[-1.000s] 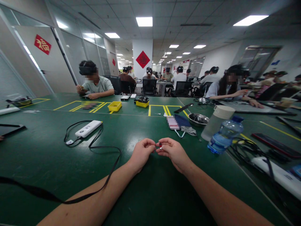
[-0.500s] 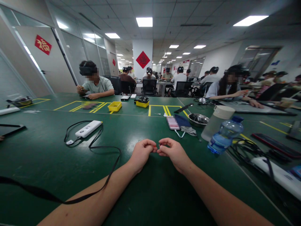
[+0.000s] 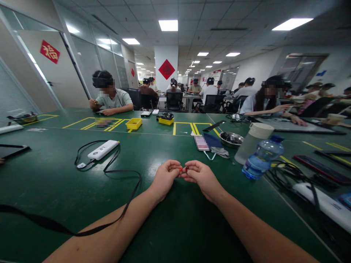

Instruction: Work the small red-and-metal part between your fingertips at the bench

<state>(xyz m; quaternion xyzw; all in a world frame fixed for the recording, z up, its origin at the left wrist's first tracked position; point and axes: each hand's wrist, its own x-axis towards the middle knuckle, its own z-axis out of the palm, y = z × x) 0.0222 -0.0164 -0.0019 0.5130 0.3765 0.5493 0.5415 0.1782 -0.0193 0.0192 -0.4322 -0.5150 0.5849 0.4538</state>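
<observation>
On the left of the smooth, dark green surface (image 3: 68, 193), a glossy white power bank (image 3: 103, 150), a slim block with rounded corners, lies with a flat black cord (image 3: 136, 175) looping round it and trailing to the near left. At the far side, to the right of it, stands a yellow tray (image 3: 134, 124), shallow and open, rectangular, apparently plastic. Near the middle, the left hand (image 3: 165, 179) has its grip clamped on a tiny orange piece (image 3: 180, 170), rounded as far as it shows between the fingertips. Just beside it, the right hand (image 3: 204, 179) pinches a tiny dark red piece (image 3: 187, 169), its shape mostly hidden by the fingers. Both pieces are held above the surface, near each other; whether the fingertips of the two hands touch, I cannot tell. Beyond the right hand lies folded dark blue and grey cloth (image 3: 216, 144), soft and creased, and past it a round, shiny metal bowl (image 3: 238, 144) with black things inside. Farther right stand a frosted, cylindrical cup (image 3: 248, 146) with a pale lid and, nearer, a clear, ribbed bottle (image 3: 260, 159) with a blue cap.
</observation>
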